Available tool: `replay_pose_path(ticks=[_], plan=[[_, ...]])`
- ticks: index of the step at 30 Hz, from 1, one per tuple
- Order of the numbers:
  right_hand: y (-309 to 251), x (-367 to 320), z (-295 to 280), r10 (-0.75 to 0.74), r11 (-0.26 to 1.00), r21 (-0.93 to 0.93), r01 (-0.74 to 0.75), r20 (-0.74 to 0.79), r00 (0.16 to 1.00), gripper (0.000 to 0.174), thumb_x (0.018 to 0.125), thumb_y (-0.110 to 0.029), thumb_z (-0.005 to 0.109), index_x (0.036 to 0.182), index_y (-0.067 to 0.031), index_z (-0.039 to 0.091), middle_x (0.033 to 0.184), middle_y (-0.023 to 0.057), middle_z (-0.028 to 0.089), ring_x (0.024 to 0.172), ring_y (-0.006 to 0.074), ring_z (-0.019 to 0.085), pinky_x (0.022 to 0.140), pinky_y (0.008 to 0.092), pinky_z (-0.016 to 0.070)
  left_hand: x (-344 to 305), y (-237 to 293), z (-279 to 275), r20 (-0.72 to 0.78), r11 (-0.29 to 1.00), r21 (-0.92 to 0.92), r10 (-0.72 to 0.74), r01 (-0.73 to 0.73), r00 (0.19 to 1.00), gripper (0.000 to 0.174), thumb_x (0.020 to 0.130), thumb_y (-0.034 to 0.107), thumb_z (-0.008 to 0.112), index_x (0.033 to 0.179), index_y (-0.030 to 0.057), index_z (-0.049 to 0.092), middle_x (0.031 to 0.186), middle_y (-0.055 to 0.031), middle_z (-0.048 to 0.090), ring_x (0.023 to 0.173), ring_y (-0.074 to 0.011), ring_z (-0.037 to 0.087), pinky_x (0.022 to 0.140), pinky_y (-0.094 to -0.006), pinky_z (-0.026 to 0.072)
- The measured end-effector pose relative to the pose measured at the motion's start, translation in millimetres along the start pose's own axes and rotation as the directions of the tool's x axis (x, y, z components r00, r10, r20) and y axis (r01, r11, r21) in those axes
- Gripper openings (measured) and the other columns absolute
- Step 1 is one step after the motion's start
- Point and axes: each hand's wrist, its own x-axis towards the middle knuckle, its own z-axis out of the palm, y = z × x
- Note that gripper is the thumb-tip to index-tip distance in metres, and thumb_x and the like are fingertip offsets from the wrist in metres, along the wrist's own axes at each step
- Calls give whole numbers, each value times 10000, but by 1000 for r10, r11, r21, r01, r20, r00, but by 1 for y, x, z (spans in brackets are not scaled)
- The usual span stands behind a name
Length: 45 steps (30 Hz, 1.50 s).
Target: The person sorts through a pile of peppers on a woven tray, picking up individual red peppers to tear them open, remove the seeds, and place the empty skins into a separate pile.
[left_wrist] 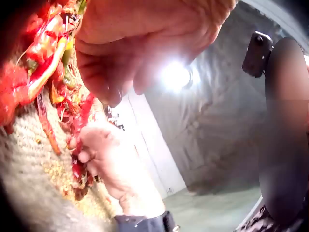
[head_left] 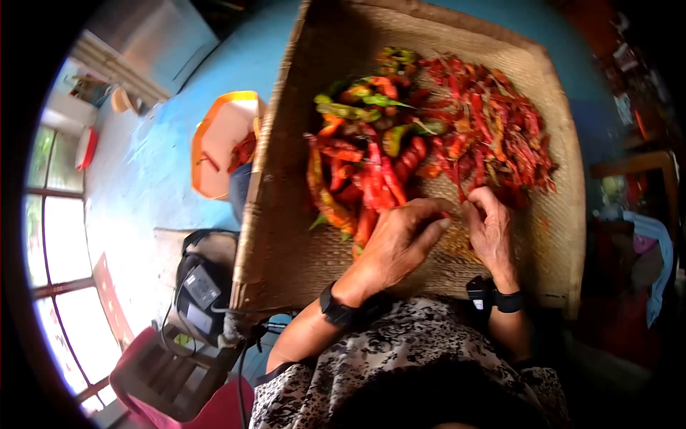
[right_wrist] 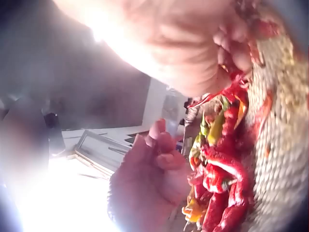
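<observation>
A woven tray (head_left: 564, 236) bears whole chili peppers (head_left: 343, 154), mostly red with some green and orange, on its left side. Split red chili peppers (head_left: 493, 121) are heaped at the right. My left hand (head_left: 404, 239) hovers at the near edge of the whole peppers, fingers loosely bent and thumb close to them; in the right wrist view that left hand (right_wrist: 149, 179) shows nothing held. My right hand (head_left: 491, 232) is at the near edge of the split heap, fingertips bent down. Its fingers (right_wrist: 236, 55) pinch a red chili pepper (right_wrist: 234, 87) in the right wrist view.
Loose yellowish seeds (head_left: 532, 236) lie on the tray near my right hand. Left of the tray, an orange-rimmed container (head_left: 207, 143) holds some red pieces. A black bag (head_left: 204, 286) and a pink-covered stool (head_left: 157, 379) stand at the lower left.
</observation>
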Motion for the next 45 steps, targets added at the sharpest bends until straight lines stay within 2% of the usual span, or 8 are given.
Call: replay_pose_path(ticks=[2, 9, 19, 25, 35, 39, 41, 45], plan=[[-2, -10, -8, 107, 955, 280, -102, -3, 994, 44, 857, -49, 574, 844, -24, 540, 638, 31, 466, 570, 74, 418, 495, 250, 345, 1, -10, 11, -5, 1000, -11, -26, 26, 1000, 279, 902, 119, 589, 1132, -41, 585, 964, -56, 637, 857, -81, 552, 734, -232, 464], [-14, -31, -8, -30, 856, 512, -72, 187, 982, 82, 891, -81, 547, 861, -5, 541, 613, 49, 529, 547, 110, 482, 494, 277, 383, 3, -28, 30, 8, 920, -393, 10, -7, 1000, 109, 874, 19, 609, 977, -13, 616, 878, -23, 593, 761, -80, 558, 660, -221, 484], [11, -19, -6, -95, 995, -4, 96, 138, 986, 119, 852, -62, 611, 946, -8, 559, 803, 108, 579, 605, 207, 565, 534, 324, 461, 6, 4, -90, -641, 883, -240, 169, -404, 749, 189, 926, 192, 555, 1039, 39, 563, 907, -21, 591, 789, -75, 552, 661, -189, 455], [9, -8, 16, -90, 970, -210, 126, 170, 981, 171, 789, -64, 641, 908, -23, 525, 831, 144, 524, 649, 306, 560, 573, 412, 455, 12, 7, -125, -783, 642, -561, -207, -523, 586, 371, 942, 149, 502, 1259, -30, 436, 1117, -93, 581, 986, -132, 562, 757, -215, 473], [1, -13, 4, 18, 998, 58, -19, 18, 1000, 111, 808, 7, 595, 792, -21, 488, 645, 88, 558, 527, 182, 547, 480, 324, 459, -1, -3, -12, -160, 985, 150, 114, -90, 981, 246, 881, 137, 632, 1090, 8, 616, 799, -47, 645, 718, -78, 562, 642, -228, 478], [-12, -26, -7, -38, 964, 265, -4, 153, 988, 94, 831, -24, 577, 819, -34, 484, 661, 93, 568, 547, 176, 561, 477, 321, 436, 2, -7, 19, -64, 991, 90, -95, 100, 993, 202, 887, 153, 632, 1010, -8, 641, 753, 0, 622, 682, -47, 525, 585, -216, 437], [-15, -32, 1, -85, 939, 339, 53, 78, 993, 85, 852, -59, 575, 832, -38, 495, 651, 87, 562, 538, 160, 548, 464, 321, 429, 0, -22, 24, -27, 936, -340, -108, 92, 994, 147, 893, 135, 623, 950, 1, 652, 757, 17, 617, 660, -36, 501, 578, -202, 414], [10, -35, 3, -108, 962, 262, 78, 101, 989, 137, 889, -148, 588, 836, -36, 529, 661, 71, 576, 515, 130, 522, 423, 269, 431, 2, -9, 11, -162, 967, -253, -81, 38, 984, 104, 892, 136, 624, 884, 38, 659, 731, 32, 604, 622, -30, 500, 549, -188, 390]])
